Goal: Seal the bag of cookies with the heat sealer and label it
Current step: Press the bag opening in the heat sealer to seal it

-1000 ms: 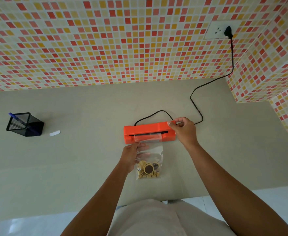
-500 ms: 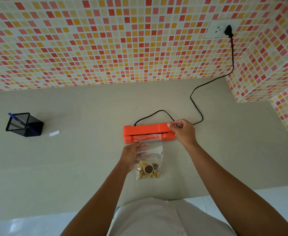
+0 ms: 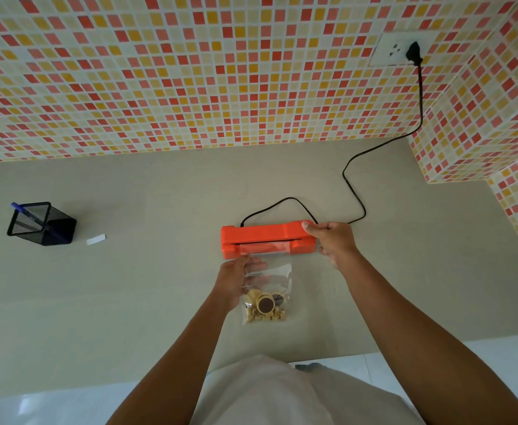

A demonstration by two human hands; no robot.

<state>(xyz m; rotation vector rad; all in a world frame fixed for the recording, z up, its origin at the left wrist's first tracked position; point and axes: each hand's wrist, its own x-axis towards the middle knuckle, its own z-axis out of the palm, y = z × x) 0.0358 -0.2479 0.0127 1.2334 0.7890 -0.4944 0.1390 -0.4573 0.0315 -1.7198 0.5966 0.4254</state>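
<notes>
An orange heat sealer (image 3: 260, 234) lies across the middle of the grey counter. A clear bag of cookies (image 3: 267, 299) lies in front of it, its open top edge tucked into the sealer's slot. Round tan and chocolate cookies sit bunched at the bag's near end. My left hand (image 3: 236, 279) holds the bag's left side, fingers under the plastic. My right hand (image 3: 331, 240) grips the sealer's right end, thumb on top of the lid. A small white label (image 3: 96, 239) lies on the counter far to the left.
A black mesh pen holder (image 3: 41, 223) with a blue pen stands at the left, next to the label. The sealer's black cord (image 3: 354, 191) loops behind it and runs up to a wall socket (image 3: 395, 50) at the top right. Tiled walls close off the back and right.
The sealer's lid has come down closer onto the bag's top edge under my right hand. My left hand and the bag have stayed in place.
</notes>
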